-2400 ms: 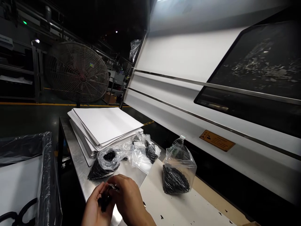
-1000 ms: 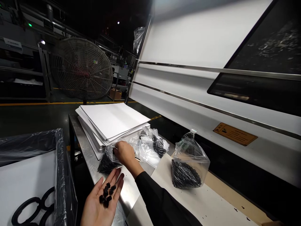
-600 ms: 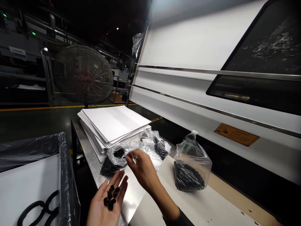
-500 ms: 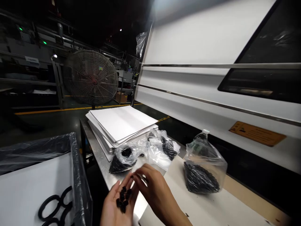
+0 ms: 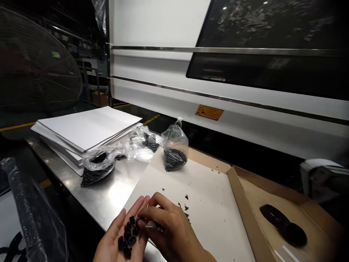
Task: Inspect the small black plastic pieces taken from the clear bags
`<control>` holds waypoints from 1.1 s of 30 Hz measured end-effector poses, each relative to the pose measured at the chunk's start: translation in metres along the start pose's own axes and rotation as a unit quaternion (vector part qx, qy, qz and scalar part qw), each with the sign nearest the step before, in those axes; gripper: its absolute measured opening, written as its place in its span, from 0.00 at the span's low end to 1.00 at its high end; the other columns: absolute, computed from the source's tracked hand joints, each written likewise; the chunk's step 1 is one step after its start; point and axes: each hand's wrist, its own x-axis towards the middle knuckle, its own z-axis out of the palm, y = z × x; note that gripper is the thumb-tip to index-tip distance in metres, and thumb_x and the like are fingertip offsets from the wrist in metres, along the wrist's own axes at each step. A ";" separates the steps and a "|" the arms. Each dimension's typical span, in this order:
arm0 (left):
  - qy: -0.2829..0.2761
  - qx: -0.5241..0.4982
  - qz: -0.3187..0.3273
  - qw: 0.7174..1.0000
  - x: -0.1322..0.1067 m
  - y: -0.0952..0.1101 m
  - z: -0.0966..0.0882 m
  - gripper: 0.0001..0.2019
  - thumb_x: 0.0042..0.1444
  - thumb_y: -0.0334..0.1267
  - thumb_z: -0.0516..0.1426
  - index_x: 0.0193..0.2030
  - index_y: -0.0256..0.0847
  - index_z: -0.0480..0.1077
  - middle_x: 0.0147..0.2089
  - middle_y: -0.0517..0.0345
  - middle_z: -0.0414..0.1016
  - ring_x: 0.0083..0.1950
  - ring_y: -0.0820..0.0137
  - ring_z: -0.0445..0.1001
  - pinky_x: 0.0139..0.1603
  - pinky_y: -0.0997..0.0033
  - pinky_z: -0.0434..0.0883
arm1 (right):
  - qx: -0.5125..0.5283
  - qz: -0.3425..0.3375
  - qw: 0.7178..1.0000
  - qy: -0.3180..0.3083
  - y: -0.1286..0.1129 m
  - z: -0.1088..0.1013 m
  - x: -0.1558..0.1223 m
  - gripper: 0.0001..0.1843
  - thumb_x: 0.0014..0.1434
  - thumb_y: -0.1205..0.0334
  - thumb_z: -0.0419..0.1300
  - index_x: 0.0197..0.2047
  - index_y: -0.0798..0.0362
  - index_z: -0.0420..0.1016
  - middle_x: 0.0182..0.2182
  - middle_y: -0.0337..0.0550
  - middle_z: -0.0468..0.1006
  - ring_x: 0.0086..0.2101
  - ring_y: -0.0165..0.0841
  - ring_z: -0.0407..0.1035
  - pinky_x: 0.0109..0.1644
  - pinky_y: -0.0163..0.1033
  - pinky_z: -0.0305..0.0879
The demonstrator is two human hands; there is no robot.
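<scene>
My left hand (image 5: 122, 236) lies palm up with its fingers stretched out, cupping several small black parts (image 5: 128, 234). Over its fingers, my right hand (image 5: 169, 225) is closed in a pinch, with thumb and index finger at the edge of the black pieces. A thin tool with a shiny, blade-like edge (image 5: 153, 225) shows inside the right hand; most of it is hidden. Beyond the hands, an open clear bag of black parts (image 5: 98, 169) rests on the metal table (image 5: 68, 185). Another clear bag of black parts (image 5: 176, 158) stands on the pale board (image 5: 212, 207).
A stack of white sheets (image 5: 89, 125) fills the table's far left. Black scraps (image 5: 186, 208) dot the board. At right, a cardboard tray (image 5: 245, 218) holds a black rounded object (image 5: 283, 225). A plastic-lined bin (image 5: 35, 214) stands at lower left, a large fan (image 5: 38, 65) behind.
My view has swung right, bringing the cardboard tray into sight. The right hand has shifted from the left fingertips down toward the black parts in the palm.
</scene>
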 end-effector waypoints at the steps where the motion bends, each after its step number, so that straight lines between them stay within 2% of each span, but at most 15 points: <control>1: -0.001 -0.001 -0.010 1.000 0.001 -0.005 0.004 0.23 0.66 0.42 0.40 0.57 0.35 0.69 0.63 0.41 0.65 0.66 0.52 0.58 0.65 0.49 0.58 | -0.004 0.004 1.000 0.005 0.003 -0.002 -0.007 0.13 0.53 0.69 0.62 0.40 0.43 0.77 0.34 0.37 0.69 0.28 0.28 0.66 0.30 0.33 0.59; 3: 0.007 -0.002 -0.024 1.000 0.002 -0.015 0.011 0.24 0.66 0.43 0.39 0.59 0.34 0.66 0.62 0.40 0.66 0.66 0.52 0.58 0.65 0.48 0.59 | 0.011 0.012 1.000 0.014 0.007 -0.007 -0.017 0.12 0.53 0.69 0.62 0.40 0.44 0.77 0.34 0.38 0.69 0.29 0.29 0.66 0.31 0.33 0.60; 7: 0.069 -0.012 -0.046 0.996 0.002 -0.031 0.020 0.23 0.65 0.38 0.44 0.64 0.31 0.59 0.59 0.36 0.70 0.63 0.53 0.64 0.61 0.52 0.64 | 0.057 0.023 0.998 0.024 0.005 -0.019 -0.027 0.14 0.55 0.71 0.60 0.41 0.44 0.78 0.34 0.39 0.70 0.31 0.29 0.67 0.34 0.34 0.62; 11: 0.111 0.022 -0.052 0.992 0.003 -0.036 0.019 0.22 0.64 0.32 0.44 0.65 0.31 0.57 0.55 0.36 0.74 0.57 0.57 0.71 0.57 0.55 0.69 | 0.023 0.028 0.999 -0.012 0.003 -0.026 -0.028 0.17 0.54 0.71 0.61 0.43 0.39 0.77 0.38 0.38 0.71 0.33 0.30 0.68 0.35 0.34 0.62; 15: 0.090 0.042 -0.046 0.994 0.004 -0.035 0.019 0.22 0.66 0.31 0.41 0.63 0.28 0.59 0.54 0.35 0.74 0.55 0.57 0.73 0.58 0.53 0.67 | 0.004 0.035 0.999 -0.029 0.004 -0.025 -0.030 0.14 0.55 0.68 0.61 0.42 0.39 0.77 0.37 0.38 0.70 0.33 0.30 0.68 0.35 0.34 0.62; 18: 0.070 0.046 -0.043 0.996 0.006 -0.034 0.018 0.22 0.66 0.35 0.41 0.59 0.26 0.64 0.53 0.34 0.74 0.55 0.54 0.72 0.58 0.49 0.67 | 0.036 0.035 0.999 -0.014 0.004 -0.024 -0.031 0.18 0.55 0.70 0.61 0.45 0.38 0.76 0.38 0.38 0.70 0.34 0.30 0.68 0.35 0.34 0.62; 22: 0.086 0.047 -0.032 0.995 0.007 -0.035 0.016 0.22 0.66 0.38 0.42 0.46 0.27 0.75 0.45 0.36 0.79 0.53 0.51 0.74 0.56 0.46 0.68 | 0.054 0.024 0.998 -0.010 0.005 -0.023 -0.028 0.22 0.50 0.75 0.62 0.42 0.36 0.77 0.38 0.35 0.71 0.34 0.28 0.69 0.35 0.32 0.61; 25: 0.123 0.033 -0.056 0.990 0.007 -0.037 0.016 0.20 0.65 0.37 0.46 0.37 0.30 0.77 0.36 0.42 0.81 0.48 0.55 0.77 0.53 0.53 0.71 | 0.023 0.014 0.999 -0.041 0.006 -0.024 -0.026 0.26 0.48 0.76 0.63 0.43 0.33 0.77 0.37 0.33 0.71 0.32 0.28 0.69 0.34 0.32 0.61; 29: 0.159 0.001 -0.068 0.985 0.006 -0.041 0.020 0.17 0.64 0.37 0.49 0.35 0.31 0.76 0.29 0.47 0.79 0.36 0.62 0.80 0.46 0.59 0.74 | -0.008 0.029 0.996 -0.085 0.002 -0.029 -0.023 0.25 0.48 0.75 0.64 0.43 0.34 0.77 0.36 0.33 0.72 0.32 0.29 0.70 0.35 0.33 0.62; 33: 0.148 -0.013 -0.072 0.986 0.006 -0.041 0.022 0.16 0.63 0.36 0.50 0.31 0.32 0.75 0.25 0.50 0.77 0.28 0.67 0.77 0.36 0.66 0.75 | -0.022 0.036 0.993 -0.111 -0.006 -0.034 -0.019 0.19 0.51 0.73 0.63 0.42 0.40 0.78 0.37 0.35 0.72 0.32 0.29 0.70 0.36 0.33 0.63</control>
